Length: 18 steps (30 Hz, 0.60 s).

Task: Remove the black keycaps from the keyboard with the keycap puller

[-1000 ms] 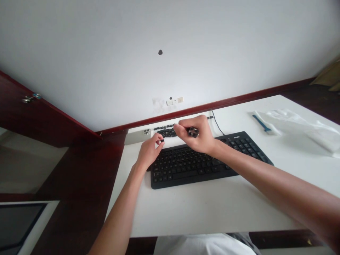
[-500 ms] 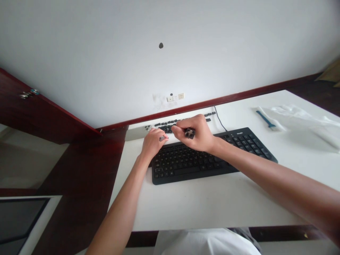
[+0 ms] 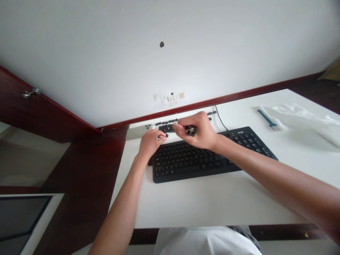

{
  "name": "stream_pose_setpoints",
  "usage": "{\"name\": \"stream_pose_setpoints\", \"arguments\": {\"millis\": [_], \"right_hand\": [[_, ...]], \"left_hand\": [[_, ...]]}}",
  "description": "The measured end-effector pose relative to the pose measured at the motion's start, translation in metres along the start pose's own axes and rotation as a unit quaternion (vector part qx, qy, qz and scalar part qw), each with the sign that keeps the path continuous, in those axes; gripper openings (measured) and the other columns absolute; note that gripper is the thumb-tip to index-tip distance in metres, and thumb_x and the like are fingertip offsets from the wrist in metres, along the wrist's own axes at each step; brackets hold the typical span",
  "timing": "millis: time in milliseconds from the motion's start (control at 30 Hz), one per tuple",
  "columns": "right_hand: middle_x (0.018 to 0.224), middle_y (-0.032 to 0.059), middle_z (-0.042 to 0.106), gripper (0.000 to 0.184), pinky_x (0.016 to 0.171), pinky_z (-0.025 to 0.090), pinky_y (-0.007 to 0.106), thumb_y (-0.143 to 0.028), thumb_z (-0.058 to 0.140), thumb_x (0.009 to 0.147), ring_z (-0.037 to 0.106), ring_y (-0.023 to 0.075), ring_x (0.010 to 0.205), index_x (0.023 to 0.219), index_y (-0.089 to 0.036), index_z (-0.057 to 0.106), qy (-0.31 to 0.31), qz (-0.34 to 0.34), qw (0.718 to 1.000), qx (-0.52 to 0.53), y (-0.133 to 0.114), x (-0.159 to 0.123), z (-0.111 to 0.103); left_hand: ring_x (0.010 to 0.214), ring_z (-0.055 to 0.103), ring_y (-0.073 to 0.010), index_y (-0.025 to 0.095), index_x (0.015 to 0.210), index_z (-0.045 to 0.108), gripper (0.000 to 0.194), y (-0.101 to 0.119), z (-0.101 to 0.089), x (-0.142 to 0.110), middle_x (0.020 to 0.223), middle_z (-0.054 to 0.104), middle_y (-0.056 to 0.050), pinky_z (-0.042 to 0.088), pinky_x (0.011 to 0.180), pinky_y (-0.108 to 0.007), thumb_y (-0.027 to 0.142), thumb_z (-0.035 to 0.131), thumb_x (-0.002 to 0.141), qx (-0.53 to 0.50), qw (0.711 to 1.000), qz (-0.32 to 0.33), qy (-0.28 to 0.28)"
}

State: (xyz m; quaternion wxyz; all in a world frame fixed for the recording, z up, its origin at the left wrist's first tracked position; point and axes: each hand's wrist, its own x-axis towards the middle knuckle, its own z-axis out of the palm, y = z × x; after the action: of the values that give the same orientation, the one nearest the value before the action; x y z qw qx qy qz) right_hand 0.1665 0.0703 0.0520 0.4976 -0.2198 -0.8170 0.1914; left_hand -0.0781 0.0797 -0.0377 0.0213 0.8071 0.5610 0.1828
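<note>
A black keyboard (image 3: 191,169) lies on the white table, its keys bared of most of their caps or too small to tell. Beyond its back edge, my left hand (image 3: 151,143) pinches a small black keycap (image 3: 167,135) between thumb and fingertips. My right hand (image 3: 201,130) is closed around a dark tool with a squarish end (image 3: 191,131); its lower part is hidden, so its kind is unclear. Several loose black keycaps (image 3: 166,128) lie in rows behind the keyboard, near both hands and partly covered by the right one.
A phone (image 3: 136,131) lies at the table's back left. To the right are a blue-handled brush (image 3: 266,118) and a clear plastic bag (image 3: 305,122). The keyboard cable (image 3: 221,118) runs toward the wall, where sockets (image 3: 176,96) are set. A red door (image 3: 47,109) stands at left.
My left hand has moved slightly right and nearer the right hand, turning the keycap in its fingertips. My right hand keeps its hold on the tool. The view has shifted slightly.
</note>
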Motion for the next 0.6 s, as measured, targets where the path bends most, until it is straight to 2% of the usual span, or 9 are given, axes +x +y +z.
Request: {"name": "stream_pose_setpoints", "arguments": {"millis": [167, 600], "right_hand": [[0.057, -0.0054, 0.023, 0.043, 0.052, 0.022, 0.028, -0.018, 0.054, 0.091, 0.019, 0.0104, 0.057, 0.059, -0.022, 0.026, -0.009, 0.002, 1.000, -0.002, -0.0007, 0.0001, 0.0012], [0.058, -0.0055, 0.023, 0.044, 0.052, 0.022, 0.029, -0.022, 0.053, 0.094, 0.018, 0.0118, 0.059, 0.060, -0.022, 0.026, -0.026, 0.002, 1.000, -0.002, 0.0004, -0.0031, 0.0056]], "left_hand": [[0.096, 0.064, -0.0250, 0.022, 0.099, 0.078, 0.010, 0.0014, 0.0028, 0.0012, 0.096, 0.072, -0.005, 0.046, 0.084, -0.035, 0.030, 0.073, 0.096, 0.013, 1.000, 0.006, 0.004], [0.095, 0.062, -0.0243, 0.022, 0.098, 0.077, 0.010, 0.0007, 0.0095, 0.0067, 0.098, 0.072, -0.005, 0.046, 0.092, -0.036, 0.024, 0.068, 0.097, -0.006, 1.000, 0.013, 0.006]]}}
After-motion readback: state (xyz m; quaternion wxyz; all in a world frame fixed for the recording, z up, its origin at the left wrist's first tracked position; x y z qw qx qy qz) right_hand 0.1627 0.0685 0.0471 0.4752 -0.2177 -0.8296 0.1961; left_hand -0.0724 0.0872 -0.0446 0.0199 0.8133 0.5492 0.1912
